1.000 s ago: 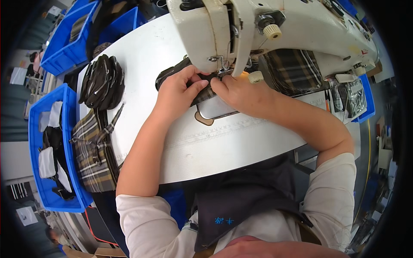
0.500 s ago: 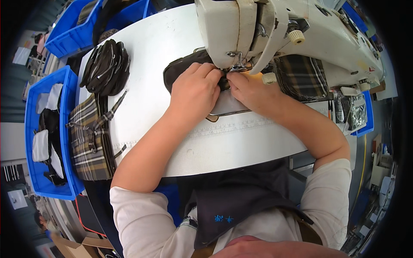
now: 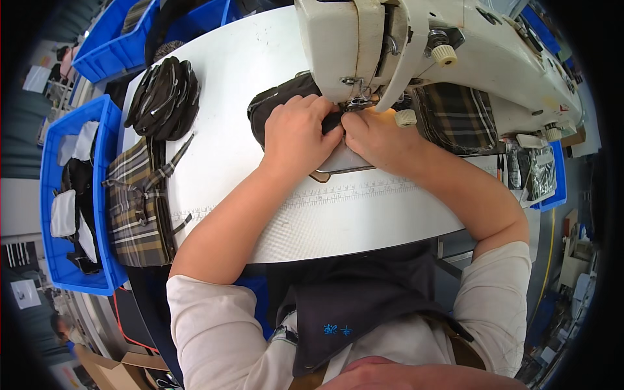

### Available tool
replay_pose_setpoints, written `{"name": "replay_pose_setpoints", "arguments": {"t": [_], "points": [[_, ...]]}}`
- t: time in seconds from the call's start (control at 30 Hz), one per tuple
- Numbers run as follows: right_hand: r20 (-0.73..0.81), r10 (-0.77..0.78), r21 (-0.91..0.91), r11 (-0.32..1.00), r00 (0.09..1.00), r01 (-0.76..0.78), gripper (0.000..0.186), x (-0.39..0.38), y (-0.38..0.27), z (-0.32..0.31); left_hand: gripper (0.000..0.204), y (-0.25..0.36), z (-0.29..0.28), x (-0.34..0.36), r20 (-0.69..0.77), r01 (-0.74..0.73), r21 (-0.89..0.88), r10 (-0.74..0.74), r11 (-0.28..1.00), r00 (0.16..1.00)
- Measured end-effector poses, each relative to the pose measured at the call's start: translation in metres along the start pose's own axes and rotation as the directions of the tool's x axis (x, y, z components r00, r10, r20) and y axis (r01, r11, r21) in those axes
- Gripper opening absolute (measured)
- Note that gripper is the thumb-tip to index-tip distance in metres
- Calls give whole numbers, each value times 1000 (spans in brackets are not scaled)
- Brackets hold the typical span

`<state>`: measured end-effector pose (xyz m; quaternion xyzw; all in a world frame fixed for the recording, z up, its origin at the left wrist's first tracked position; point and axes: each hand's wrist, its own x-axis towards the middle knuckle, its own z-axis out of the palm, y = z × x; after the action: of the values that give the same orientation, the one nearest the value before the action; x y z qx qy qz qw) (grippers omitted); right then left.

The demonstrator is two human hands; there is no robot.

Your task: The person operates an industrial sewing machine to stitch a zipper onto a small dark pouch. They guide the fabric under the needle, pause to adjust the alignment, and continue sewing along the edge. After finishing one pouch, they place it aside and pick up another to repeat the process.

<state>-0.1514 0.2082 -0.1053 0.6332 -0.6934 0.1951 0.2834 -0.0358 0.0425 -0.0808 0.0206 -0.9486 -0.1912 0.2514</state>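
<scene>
My left hand [image 3: 300,133] grips a dark fabric piece [image 3: 273,97] with curled fingers, just left of the needle area of the white sewing machine [image 3: 328,42]. My right hand [image 3: 378,138] pinches the same piece at the presser foot [image 3: 356,102], its fingertips close to my left thumb. Part of the piece is hidden under my fingers and the machine head. Plaid fabric [image 3: 455,114] lies behind my right hand under the machine arm.
Stacked dark pieces [image 3: 162,97] and plaid fabric [image 3: 140,221] lie on the worktable's [image 3: 325,237] left. Blue bins stand left [image 3: 114,195] and upper left [image 3: 104,58]. Tools and packets [image 3: 533,169] sit at the right. Another person [image 3: 68,328] is at lower left.
Both hands appear further right in the view, as the surroundings have shifted somewhat. My left fingers have curled over the dark piece, and more of that piece shows at their left.
</scene>
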Motion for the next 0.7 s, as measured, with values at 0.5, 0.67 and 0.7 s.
{"name": "replay_pose_setpoints", "arguments": {"t": [0.5,0.67,0.7], "points": [[70,-27,-116,993,997,35,22,7,-2,-11,30,-5,1,-2,-62,-58,102,65,993,996],[72,-55,16,998,996,54,23,0,3,-3,33,-5,1,2,-46,-130,173,140,976,989],[69,-53,14,999,996,52,23,0,2,-5,32,-6,1,1,-46,-137,157,145,978,988]]}}
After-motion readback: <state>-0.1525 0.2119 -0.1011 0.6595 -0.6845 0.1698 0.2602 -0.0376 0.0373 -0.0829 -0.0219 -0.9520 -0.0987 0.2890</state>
